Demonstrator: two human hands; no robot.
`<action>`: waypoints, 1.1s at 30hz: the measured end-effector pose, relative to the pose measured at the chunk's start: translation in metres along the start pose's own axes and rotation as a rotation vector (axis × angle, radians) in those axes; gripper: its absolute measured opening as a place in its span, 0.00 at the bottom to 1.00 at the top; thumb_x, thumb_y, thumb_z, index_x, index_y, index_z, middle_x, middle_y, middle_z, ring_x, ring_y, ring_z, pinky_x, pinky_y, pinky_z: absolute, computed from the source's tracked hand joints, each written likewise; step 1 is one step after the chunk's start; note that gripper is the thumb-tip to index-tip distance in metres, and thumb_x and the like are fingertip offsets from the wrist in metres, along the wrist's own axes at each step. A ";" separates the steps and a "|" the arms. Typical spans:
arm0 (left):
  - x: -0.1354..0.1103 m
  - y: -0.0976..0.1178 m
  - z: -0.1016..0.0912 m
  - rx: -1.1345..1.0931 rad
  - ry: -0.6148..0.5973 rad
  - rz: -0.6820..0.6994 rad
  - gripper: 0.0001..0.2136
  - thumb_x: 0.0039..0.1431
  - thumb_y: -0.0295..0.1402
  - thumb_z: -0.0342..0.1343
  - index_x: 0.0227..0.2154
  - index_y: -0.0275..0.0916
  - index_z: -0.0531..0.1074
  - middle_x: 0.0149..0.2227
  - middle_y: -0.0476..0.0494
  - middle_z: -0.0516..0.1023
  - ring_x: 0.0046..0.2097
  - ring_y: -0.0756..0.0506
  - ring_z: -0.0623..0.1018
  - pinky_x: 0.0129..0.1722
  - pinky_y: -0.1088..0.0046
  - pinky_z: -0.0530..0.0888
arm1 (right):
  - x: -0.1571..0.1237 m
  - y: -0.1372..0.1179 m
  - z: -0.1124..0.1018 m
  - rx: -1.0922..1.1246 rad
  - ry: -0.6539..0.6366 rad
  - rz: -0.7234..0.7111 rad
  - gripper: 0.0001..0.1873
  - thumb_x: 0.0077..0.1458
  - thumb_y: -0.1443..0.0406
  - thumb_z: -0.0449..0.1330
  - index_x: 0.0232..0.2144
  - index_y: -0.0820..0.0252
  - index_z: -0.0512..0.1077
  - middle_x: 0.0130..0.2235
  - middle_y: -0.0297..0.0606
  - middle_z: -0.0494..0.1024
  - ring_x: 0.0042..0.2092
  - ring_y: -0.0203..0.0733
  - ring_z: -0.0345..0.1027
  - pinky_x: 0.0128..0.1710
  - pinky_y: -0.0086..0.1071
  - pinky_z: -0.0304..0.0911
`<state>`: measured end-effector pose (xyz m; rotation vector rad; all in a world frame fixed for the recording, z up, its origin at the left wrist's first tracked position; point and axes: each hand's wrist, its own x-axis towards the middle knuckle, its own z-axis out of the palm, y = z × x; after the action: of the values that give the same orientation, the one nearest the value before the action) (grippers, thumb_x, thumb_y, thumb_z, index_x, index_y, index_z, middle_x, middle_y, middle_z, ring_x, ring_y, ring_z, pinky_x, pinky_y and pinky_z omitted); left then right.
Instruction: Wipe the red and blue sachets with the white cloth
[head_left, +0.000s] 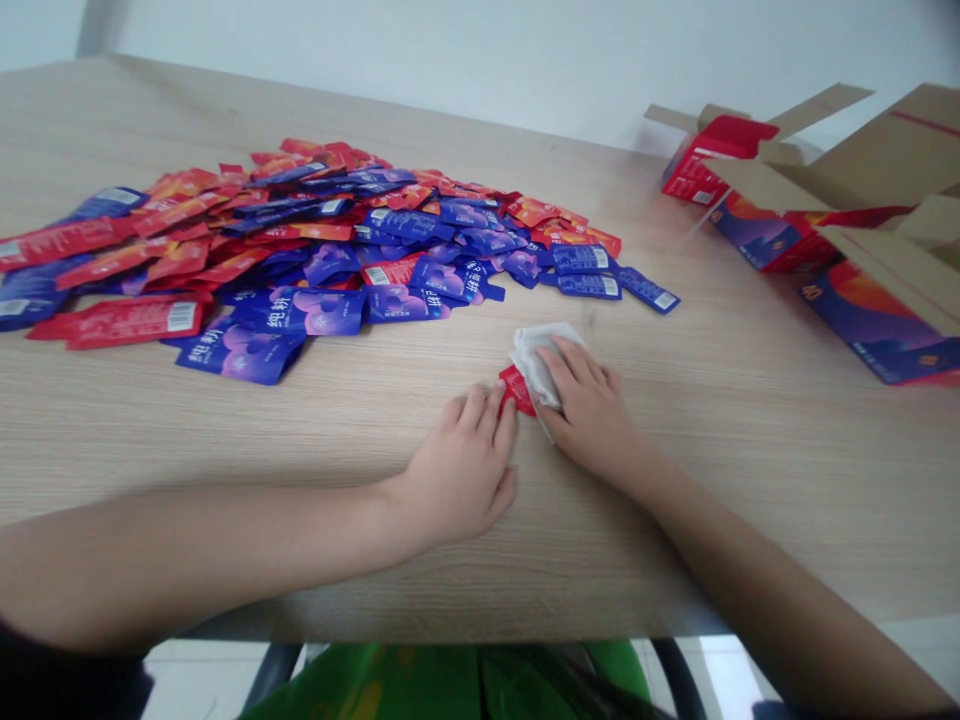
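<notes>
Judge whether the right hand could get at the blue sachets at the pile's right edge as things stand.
Probably yes: the right hand rests on a white packet near those blue sachets, with only tabletop between.

Surface: a pale wood-grain tabletop [720, 520], its grain running side to side.
Main heap: a loose, overlapping spread of flat red and blue foil sachets [315, 245] covers the left and middle of the table, some showing white lettering and small barcode labels.
Front items: a small red foil sachet [514, 392] lies just below the heap, with a crumpled white pouch [537, 362] partly over its right side.
Far right: an open brown cardboard carton [885, 170] stands with its flaps spread, beside a red printed paperboard box [697, 170].
Near the carton: blue-and-orange printed paperboard boxes [877, 325] sit under its flaps.
</notes>
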<state>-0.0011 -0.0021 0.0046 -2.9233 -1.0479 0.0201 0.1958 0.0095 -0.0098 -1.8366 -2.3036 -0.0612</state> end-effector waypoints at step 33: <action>0.000 0.000 0.000 0.005 0.001 0.003 0.31 0.62 0.39 0.43 0.62 0.20 0.57 0.64 0.20 0.59 0.62 0.27 0.62 0.54 0.52 0.64 | -0.002 -0.006 -0.001 0.001 -0.023 -0.031 0.31 0.59 0.58 0.50 0.63 0.63 0.56 0.67 0.51 0.56 0.66 0.54 0.48 0.59 0.52 0.49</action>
<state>-0.0012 -0.0020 0.0044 -2.9198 -1.0419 0.0212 0.1901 0.0058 -0.0085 -1.8107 -2.3476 -0.0437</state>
